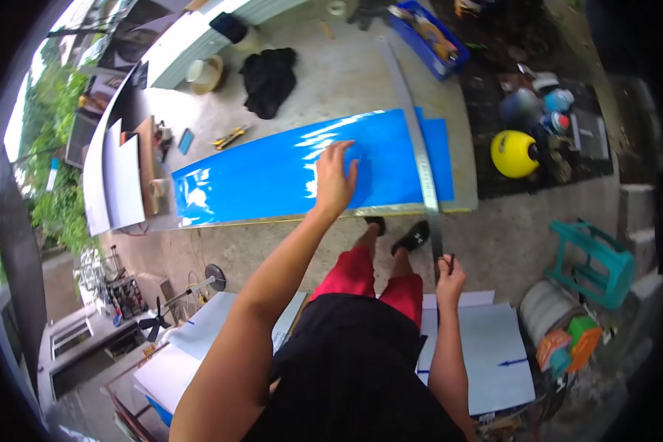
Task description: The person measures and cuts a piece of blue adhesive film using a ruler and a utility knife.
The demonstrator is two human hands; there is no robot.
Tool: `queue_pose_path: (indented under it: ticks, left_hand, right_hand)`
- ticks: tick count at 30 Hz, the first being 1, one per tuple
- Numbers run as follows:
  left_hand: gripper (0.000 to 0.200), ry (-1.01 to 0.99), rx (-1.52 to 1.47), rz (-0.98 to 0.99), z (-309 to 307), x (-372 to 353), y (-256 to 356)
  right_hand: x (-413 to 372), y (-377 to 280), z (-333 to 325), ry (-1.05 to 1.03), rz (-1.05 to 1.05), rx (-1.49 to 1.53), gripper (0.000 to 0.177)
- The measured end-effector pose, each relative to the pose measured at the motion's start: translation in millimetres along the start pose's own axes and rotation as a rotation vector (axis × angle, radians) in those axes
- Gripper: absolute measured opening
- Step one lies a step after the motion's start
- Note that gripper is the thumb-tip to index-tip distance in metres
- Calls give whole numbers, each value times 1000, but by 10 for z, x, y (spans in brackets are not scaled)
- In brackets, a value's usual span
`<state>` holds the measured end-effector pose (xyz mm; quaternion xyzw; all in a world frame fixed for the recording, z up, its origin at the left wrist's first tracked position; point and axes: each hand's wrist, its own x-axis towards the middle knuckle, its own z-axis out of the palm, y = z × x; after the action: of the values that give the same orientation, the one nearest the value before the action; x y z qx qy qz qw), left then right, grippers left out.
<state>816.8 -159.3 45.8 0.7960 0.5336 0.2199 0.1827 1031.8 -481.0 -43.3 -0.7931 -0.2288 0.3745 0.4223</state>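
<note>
A glossy blue sheet [272,173] lies along the front of the worktable. My left hand [337,177] is over the middle of the sheet, its fingers apart and nothing in it; whether it touches the surface I cannot tell. A long metal ruler [418,151] crosses the sheet near its right end and reaches past the table's front edge. My right hand [451,274] is closed at the near end of the ruler, below the table edge. A thin dark item shows at its fingertips, too small to name.
On the table are a black cloth [269,81], yellow-handled cutters [230,138], a phone-like blue item [186,141] and a blue tray of tools [429,40]. Right of it lies a yellow helmet-like object [514,154]. A green stool [593,261] stands at the right.
</note>
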Motion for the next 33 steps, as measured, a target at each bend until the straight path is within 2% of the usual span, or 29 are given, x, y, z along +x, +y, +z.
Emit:
queue_pose_path:
  ticks: [2,4,5,7,9,11,12,13,15,16,17,19,23,25,26,27,28,29,30,31,33]
  left_hand:
    - [40,141,32,-111,-203,127,-698]
    - [45,236,104,-211,-500,237,-1513]
    - [47,227,176,-270,-706,292,-1856]
    - [57,152,378,-268,-1032,351,-2593]
    - [66,51,536,-224,-1192,392,-3446]
    - [67,-110,483,-264,-1345,664,-3449]
    - [65,-103,409,-235,-1301,707,-3628]
    - [63,-157,437,-249,-1278,799,-3648]
    - [54,-253,508,-159,-1211,877,-3826]
    - [48,-294,533,-211,-1193,927,-3635]
    - [39,-324,498,-162,-1202,955,-3488]
    - [32,-311,463,-168,-1164,1004,-3570]
    - [28,-363,540,-89,-1188,1134,-3449]
    - [29,-310,566,-163,-1210,1234,-3355]
    - [27,-221,583,-102,-1204,1250,-3182]
    - [27,-227,592,-101,-1213,1288,-2934]
    - [28,-149,464,-110,-1239,1337,-2607]
    - [30,-65,325,-119,-1237,1379,-2304]
    - [28,-50,223,-149,-1219,1386,-2011]
    - [28,-49,231,-149,-1161,1342,-1740]
    - [28,-108,-343,-162,-1014,1200,-1203]
  right_hand:
    - [160,-134,-10,-24,-63,-131,22]
    - [274,-289,41,-46,-18,-112,23]
    - [327,-344,83,-63,34,-93,23]
    - [424,-197,248,-44,27,-56,22]
    - [442,-232,381,-56,139,238,19]
    - [480,-319,443,-55,129,121,17]
    - [487,-330,485,-34,141,162,15]
    - [514,-312,505,-20,147,206,13]
    - [568,-228,486,-32,137,57,14]
    - [574,-488,478,-33,184,123,16]
    - [583,-532,467,-21,198,115,16]
    - [610,-516,454,-40,152,17,17]
    - [651,-567,435,-97,177,94,18]
    - [679,-603,415,-119,190,101,22]
    - [699,-681,407,-120,169,105,26]
    - [710,-758,385,-122,146,110,30]
    - [711,-807,328,-131,157,123,30]
    - [730,-878,257,-132,170,-10,35]
    - [742,-920,201,-133,182,-144,41]
    - [739,-926,164,-139,182,-138,41]
    - [722,-946,116,73,33,-225,47]
